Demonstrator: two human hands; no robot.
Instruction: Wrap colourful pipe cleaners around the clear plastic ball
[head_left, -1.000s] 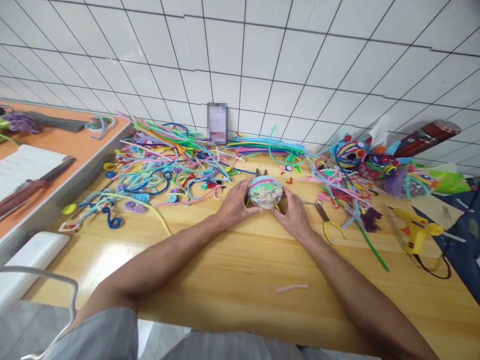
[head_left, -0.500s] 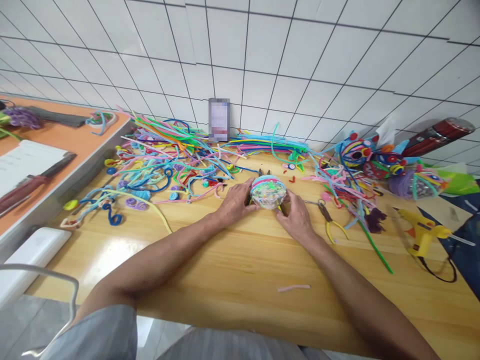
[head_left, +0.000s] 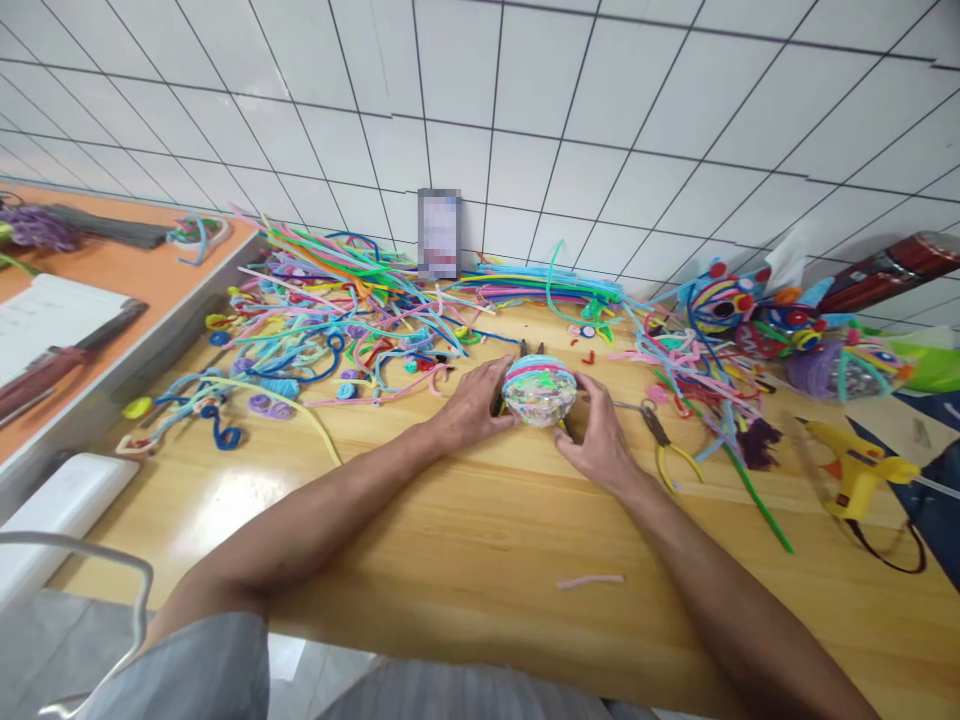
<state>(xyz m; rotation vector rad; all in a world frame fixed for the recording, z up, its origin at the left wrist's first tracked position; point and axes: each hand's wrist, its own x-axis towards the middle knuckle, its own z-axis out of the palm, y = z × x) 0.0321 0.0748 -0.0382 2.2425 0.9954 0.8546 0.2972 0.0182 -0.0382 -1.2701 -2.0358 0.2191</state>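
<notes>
A clear ball [head_left: 540,392] with bits of colour inside has blue and pink pipe cleaners wrapped around its upper part. My left hand [head_left: 474,405] is closed against its left side, thumb near the bottom. On the right side, my right hand [head_left: 596,430] curves around the ball with its fingertips at the edge. Dark tool tips [head_left: 532,349] stick out behind the ball, and a bit of yellow handle shows below it; the rest is hidden. Yellow-handled pliers [head_left: 660,440] lie right of my right hand.
Loose pipe cleaners [head_left: 300,340] cover the back left, and more [head_left: 697,360] lie at the right. A phone [head_left: 440,235] leans on the tiled wall. Decorated figures [head_left: 720,300], a yellow glue gun [head_left: 859,465] and a dark red flask [head_left: 892,270] stand or lie rightward. A pink piece [head_left: 591,581] lies in front.
The ball tilts slightly, showing more of its clear lower part. My right thumb and fingers look a little more spread. The view has shifted slightly.
</notes>
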